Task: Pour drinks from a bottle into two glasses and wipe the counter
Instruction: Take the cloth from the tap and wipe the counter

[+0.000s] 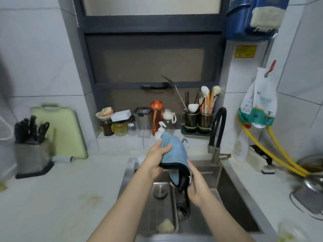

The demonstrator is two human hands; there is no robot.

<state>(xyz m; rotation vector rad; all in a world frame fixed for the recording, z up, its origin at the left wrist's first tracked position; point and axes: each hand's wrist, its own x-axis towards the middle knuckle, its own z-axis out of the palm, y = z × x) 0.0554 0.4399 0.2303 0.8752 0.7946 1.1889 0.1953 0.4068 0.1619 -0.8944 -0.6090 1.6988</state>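
A blue cloth (172,151) with a black edge hangs over the steel sink (232,175), held between both hands. My left hand (156,158) grips its upper part, thumb curled over the blue fabric. My right hand (196,186) holds the lower folded end, where the black edge droops down. The white counter (61,194) stretches to the left of the sink. No bottle for pouring or drinking glasses can be made out for certain.
A black faucet (217,130) arches at the sink's back right. A knife block (31,151) and a green cutting board (61,131) stand at the left. Jars and bottles line the window ledge (136,123), beside a utensil holder (199,119). Yellow hoses (272,154) and a pot lid (312,186) lie at the right.
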